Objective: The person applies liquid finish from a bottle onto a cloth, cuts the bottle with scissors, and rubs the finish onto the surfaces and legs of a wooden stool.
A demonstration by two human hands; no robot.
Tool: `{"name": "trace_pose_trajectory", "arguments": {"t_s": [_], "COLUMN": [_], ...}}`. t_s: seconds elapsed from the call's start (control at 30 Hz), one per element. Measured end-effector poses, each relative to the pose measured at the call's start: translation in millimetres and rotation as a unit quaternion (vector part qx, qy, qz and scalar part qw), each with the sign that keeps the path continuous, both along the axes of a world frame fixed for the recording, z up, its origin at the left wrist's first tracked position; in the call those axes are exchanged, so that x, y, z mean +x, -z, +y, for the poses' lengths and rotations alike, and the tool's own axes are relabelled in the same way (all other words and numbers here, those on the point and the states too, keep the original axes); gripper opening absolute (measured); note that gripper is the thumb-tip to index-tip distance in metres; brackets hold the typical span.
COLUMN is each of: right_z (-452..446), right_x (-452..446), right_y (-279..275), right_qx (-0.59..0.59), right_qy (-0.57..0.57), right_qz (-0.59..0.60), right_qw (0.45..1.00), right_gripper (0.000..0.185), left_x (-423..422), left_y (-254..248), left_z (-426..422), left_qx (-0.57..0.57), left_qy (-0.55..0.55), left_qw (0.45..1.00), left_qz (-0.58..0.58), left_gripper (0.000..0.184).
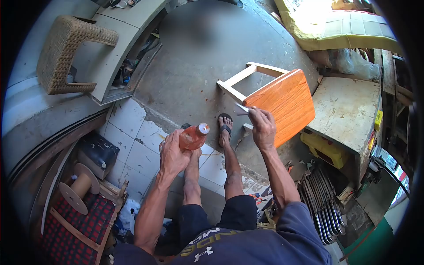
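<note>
Mostly orange bottle (191,138), whitish on top.

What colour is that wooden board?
The wooden board is orange-brown, best seen in the head view.

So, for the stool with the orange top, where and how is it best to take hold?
Probably by the pale crossbar of the stool, from the person's left: it is slim and juts beyond the orange top, with open space for fingers. The broad, flat top looks harder to grip.
</note>
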State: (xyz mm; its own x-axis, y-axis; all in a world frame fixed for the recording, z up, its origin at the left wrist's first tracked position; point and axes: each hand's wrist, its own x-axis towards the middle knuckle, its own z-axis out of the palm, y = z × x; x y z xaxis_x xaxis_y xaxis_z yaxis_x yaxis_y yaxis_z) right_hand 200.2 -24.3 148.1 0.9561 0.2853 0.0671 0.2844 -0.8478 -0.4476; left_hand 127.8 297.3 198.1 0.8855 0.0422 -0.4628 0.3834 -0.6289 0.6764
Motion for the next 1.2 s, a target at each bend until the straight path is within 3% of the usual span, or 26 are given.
{"name": "trace_pose_trajectory", "arguments": {"t_s": [0.03, 0.17, 0.2, 0.23, 0.33, 0.37, 0.43, 0.47, 0.5, 0.53, 0.57, 0.63, 0.7, 0.73, 0.77, 0.83, 0.93, 0.97, 1.03, 1.1, 1.17, 1.2], "right_z": [0.8, 9.4, 12.3, 12.8, 20.7, 19.5, 23.6, 13.1, 13.5, 15.3, 14.9, 11.1, 14.2, 16.6, 13.0, -23.5, -105.3, -140.3, -227.3, -240.0, -173.4, -140.5], "right_x": [9.6, 11.7, 19.9, 13.2, 13.8, 23.2, 46.1, 50.7, 45.9, 41.0, 42.1, 29.0, 43.0, 43.1, 45.4, 34.7, 102.4, 128.8, 176.9, 178.3, 135.7, 101.4], "right_y": [2.5, -1.0, -12.1, -8.3, -6.1, -9.9, -18.9, -15.0, -17.8, -23.8, -26.4, -9.0, 0.8, -7.2, -14.4, -17.6, -51.6, -44.6, 3.0, 27.9, 27.9, 32.9], "right_qx": [-0.021, -0.005, -0.006, -0.010, -0.022, -0.020, -0.087, -0.135, -0.132, -0.272, -0.403, -0.356, -0.260, -0.377, -0.338, -0.158, -0.062, 0.051, 0.010, 0.045, -0.074, -0.021], "right_qy": [0.088, -0.011, 0.075, 0.073, -0.076, -0.079, -0.130, -0.214, -0.214, -0.315, -0.403, -0.416, -0.368, -0.393, -0.428, -0.341, -0.070, 0.099, 0.300, 0.332, 0.267, 0.169], "right_qz": [-0.059, 0.008, 0.014, 0.020, 0.083, 0.081, -0.062, -0.012, -0.011, 0.126, 0.247, 0.215, -0.093, 0.118, 0.273, 0.268, 0.011, 0.016, -0.007, 0.021, 0.021, -0.030], "right_qw": [0.994, 1.000, 0.997, 0.997, 0.993, 0.993, 0.986, 0.968, 0.968, 0.900, 0.784, 0.808, 0.888, 0.831, 0.793, 0.887, 0.996, 0.994, 0.954, 0.942, 0.961, 0.985], "right_gripper": [0.029, 0.029, 0.028, 0.028, 0.030, 0.030, 0.024, 0.023, 0.023, 0.022, 0.024, 0.024, 0.026, 0.023, 0.021, 0.018, 0.019, 0.020, 0.022, 0.021, 0.021, 0.023], "left_x": [7.0, 14.1, 17.3, 11.1, 16.1, 17.3, 16.9, 18.4, 18.8, 20.7, 25.5, 18.3, 7.7, 10.7, 9.6, 4.4, -8.0, -11.8, -15.3, -17.4, -16.9, -21.6], "left_y": [4.3, 15.3, 16.1, 12.7, 11.8, 12.4, 7.9, 6.7, 4.6, 4.0, 6.5, 4.4, 2.9, 3.8, 0.9, -10.8, -7.4, -3.4, 0.5, -7.9, -13.9, -13.2], "left_z": [4.1, 22.0, 23.8, 22.5, 19.6, 18.6, 13.4, 10.8, 7.5, 4.8, 1.4, -6.8, -17.1, -25.9, -34.4, -46.2, -68.1, -73.5, -83.9, -98.9, -110.3, -114.6], "left_qx": [-0.002, -0.002, -0.006, -0.013, -0.010, -0.008, -0.004, 0.000, -0.008, -0.017, -0.013, -0.002, -0.015, -0.021, -0.025, -0.018, -0.014, -0.012, -0.006, -0.039, -0.023, -0.033], "left_qy": [-0.003, 0.038, 0.036, 0.034, 0.043, 0.040, 0.043, 0.041, 0.036, 0.028, 0.018, 0.009, -0.004, -0.019, -0.012, -0.045, -0.074, -0.083, -0.080, -0.101, -0.113, -0.138], "left_qw": [1.000, 0.999, 0.998, 0.998, 0.998, 0.999, 0.999, 0.999, 0.999, 0.999, 0.999, 1.000, 1.000, 0.999, 0.999, 0.999, 0.997, 0.996, 0.997, 0.994, 0.992, 0.988], "left_qz": [-0.009, -0.032, -0.043, -0.043, -0.033, -0.035, -0.033, -0.033, -0.024, -0.019, -0.025, -0.019, -0.017, -0.027, -0.031, 0.002, 0.005, 0.006, -0.003, 0.031, 0.046, 0.053], "left_gripper": [0.059, 0.058, 0.058, 0.058, 0.058, 0.058, 0.058, 0.058, 0.058, 0.058, 0.058, 0.057, 0.057, 0.057, 0.057, 0.062, 0.062, 0.062, 0.064, 0.067, 0.069, 0.069]}}
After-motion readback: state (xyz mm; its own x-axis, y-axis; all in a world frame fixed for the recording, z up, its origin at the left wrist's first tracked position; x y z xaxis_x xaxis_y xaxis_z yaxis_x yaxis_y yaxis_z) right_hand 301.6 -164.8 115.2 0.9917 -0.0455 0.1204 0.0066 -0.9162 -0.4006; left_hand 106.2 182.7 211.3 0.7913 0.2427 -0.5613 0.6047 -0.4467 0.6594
